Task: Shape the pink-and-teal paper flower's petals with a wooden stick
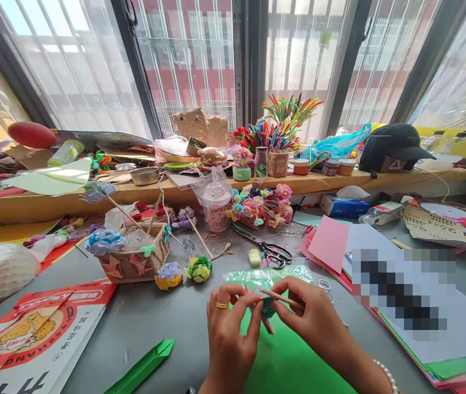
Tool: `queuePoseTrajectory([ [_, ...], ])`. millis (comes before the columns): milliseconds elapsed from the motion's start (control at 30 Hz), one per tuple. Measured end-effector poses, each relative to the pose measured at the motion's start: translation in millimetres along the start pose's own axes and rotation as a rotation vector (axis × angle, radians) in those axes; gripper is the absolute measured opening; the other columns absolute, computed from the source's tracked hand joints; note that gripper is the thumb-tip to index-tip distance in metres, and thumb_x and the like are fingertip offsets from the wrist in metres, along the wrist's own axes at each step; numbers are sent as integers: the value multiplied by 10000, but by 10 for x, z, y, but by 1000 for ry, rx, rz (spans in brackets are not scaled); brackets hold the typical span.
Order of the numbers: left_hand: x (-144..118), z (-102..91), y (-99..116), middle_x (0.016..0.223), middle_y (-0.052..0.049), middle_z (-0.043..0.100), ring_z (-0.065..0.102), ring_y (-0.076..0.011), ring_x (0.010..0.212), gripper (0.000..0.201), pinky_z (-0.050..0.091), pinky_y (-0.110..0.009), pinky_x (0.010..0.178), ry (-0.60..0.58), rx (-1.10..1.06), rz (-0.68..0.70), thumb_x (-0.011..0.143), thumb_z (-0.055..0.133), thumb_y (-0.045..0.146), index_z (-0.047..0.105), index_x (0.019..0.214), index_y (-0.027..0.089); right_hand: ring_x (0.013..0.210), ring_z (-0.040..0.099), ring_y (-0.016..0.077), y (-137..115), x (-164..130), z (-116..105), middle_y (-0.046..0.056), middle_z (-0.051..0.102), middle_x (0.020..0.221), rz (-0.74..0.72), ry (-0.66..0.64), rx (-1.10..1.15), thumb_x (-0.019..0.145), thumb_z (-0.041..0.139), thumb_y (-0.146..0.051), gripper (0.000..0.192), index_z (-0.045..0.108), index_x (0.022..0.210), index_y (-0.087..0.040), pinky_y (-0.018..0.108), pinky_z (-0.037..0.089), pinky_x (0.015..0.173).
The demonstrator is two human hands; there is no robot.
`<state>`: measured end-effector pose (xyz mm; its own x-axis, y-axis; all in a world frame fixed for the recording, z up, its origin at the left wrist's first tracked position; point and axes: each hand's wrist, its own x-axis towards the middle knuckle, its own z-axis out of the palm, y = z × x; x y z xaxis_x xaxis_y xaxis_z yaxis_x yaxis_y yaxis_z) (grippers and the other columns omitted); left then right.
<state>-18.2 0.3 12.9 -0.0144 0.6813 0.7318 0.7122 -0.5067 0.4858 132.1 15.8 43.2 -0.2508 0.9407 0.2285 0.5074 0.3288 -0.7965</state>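
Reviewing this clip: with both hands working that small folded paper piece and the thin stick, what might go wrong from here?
The left hand and right hand pinch a small folded paper piece around a thin wooden stick; a tight squeeze might crush or tear the folds. The stick's end sits close to the fingers and may poke them. The scissors lie just beyond the hands, so a forward reach might snag them.

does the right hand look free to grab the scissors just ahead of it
Probably not yet: the right hand is pinching a wooden stick against a small paper piece that the left hand also holds. The table up to the scissors looks unblocked.
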Motion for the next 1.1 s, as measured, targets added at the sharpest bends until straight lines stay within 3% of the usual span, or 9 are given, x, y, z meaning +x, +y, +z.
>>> queuePoseTrajectory([
  [133,-11,-25,5,785,-20,505,447,-173,708,262,366,-294,668,58,78,202,750,576,35,628,896,246,478,414,100,-9,-16,16,-27,551,618,-92,65,-80,722,513,-95,119,593,734,-182,206,294,445],
  [233,-5,-25,6,877,-28,489,453,-191,799,274,377,-296,713,131,-24,117,730,634,110,592,956,260,535,506,121,0,-17,3,-9,600,662,-154,139,-14,739,489,-97,142,596,744,-190,210,357,476],
  [367,56,34,-16,1096,-70,465,464,-223,979,488,401,-318,767,178,-541,-389,691,662,432,472,1092,230,694,607,157,30,-21,-22,19,644,770,-234,255,136,760,489,-113,139,593,790,-201,215,453,537],
  [500,163,55,-1,929,-79,584,614,-207,766,562,485,-339,674,-201,-1273,-1050,679,563,609,495,1013,163,759,635,165,24,-35,-7,38,649,801,-353,327,176,728,490,-70,183,594,811,-196,198,495,527],
  [533,187,41,16,922,-70,608,632,-196,762,512,496,-333,695,-263,-1418,-1140,710,567,566,506,1021,163,745,638,159,15,-34,-1,37,650,786,-401,329,163,723,484,-57,197,595,811,-194,196,502,534],
  [600,219,-4,55,768,-35,641,640,-135,675,376,499,-259,716,-324,-1617,-1162,751,597,461,581,920,126,737,641,152,1,-25,10,37,654,761,-501,322,116,727,479,-41,206,594,811,-189,201,516,571],
  [700,230,-72,90,766,-22,686,655,-121,712,284,488,-216,757,-289,-1701,-1117,746,657,317,609,962,138,757,644,153,14,-2,29,56,663,788,-626,325,4,748,487,-32,205,593,848,-176,219,529,622],
  [900,216,-101,75,856,-60,715,665,-164,843,302,486,-236,816,-250,-1599,-1146,755,652,251,587,1025,133,751,637,160,90,-13,53,92,675,817,-797,379,-239,814,469,-22,206,604,929,-128,238,524,628],
  [1100,284,-143,145,831,-77,712,679,-149,750,329,530,-225,733,-201,-1486,-1160,747,649,153,539,1052,101,632,624,169,110,-43,-2,120,687,807,-923,383,-462,893,396,-87,233,623,942,-91,265,496,528],
])
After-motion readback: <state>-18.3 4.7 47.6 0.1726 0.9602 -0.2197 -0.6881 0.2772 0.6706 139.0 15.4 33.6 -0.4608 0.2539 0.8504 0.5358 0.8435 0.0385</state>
